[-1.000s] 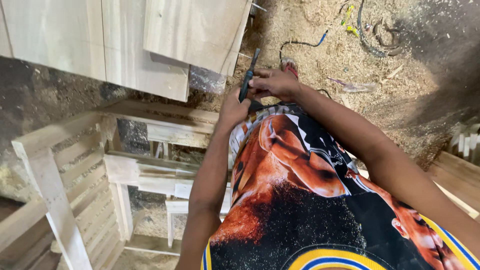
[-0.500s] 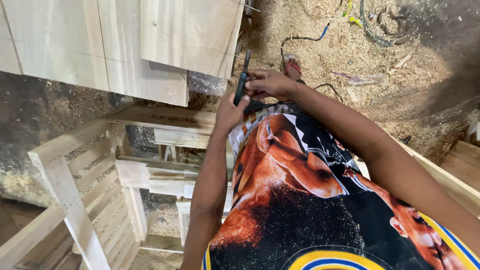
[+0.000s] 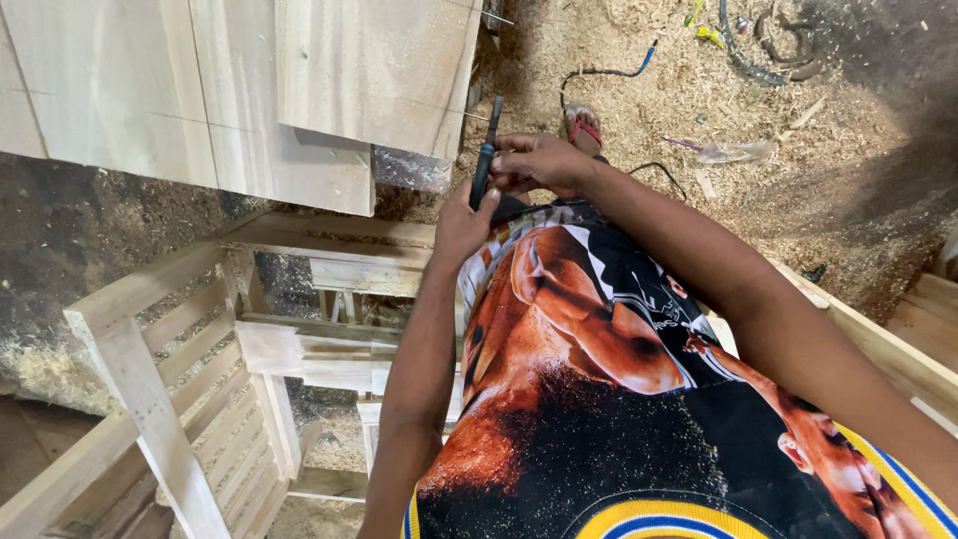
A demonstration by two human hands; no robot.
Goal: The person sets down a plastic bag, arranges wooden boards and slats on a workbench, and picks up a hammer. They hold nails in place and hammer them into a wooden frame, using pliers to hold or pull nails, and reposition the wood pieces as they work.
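Note:
My left hand (image 3: 461, 222) and my right hand (image 3: 539, 163) meet in front of my belly around a thin dark tool with a blue stripe (image 3: 484, 160). The left hand grips its lower end. The right hand's fingers close on its middle from the right. The tool's tip points up towards the edge of a pale wooden board (image 3: 379, 70). My printed shirt (image 3: 589, 379) fills the lower centre of the view.
Pale boards (image 3: 130, 90) lie at the top left. An unfinished slatted wooden frame (image 3: 200, 399) stands at the lower left. Sawdust covers the floor (image 3: 798, 120), with a cable (image 3: 609, 72), scraps and a sandalled foot (image 3: 584, 128). More timber (image 3: 918, 339) lies at the right.
The view has shifted slightly; the boards and frame sit a little further right and down. Both hands stay on the tool in the same grip.

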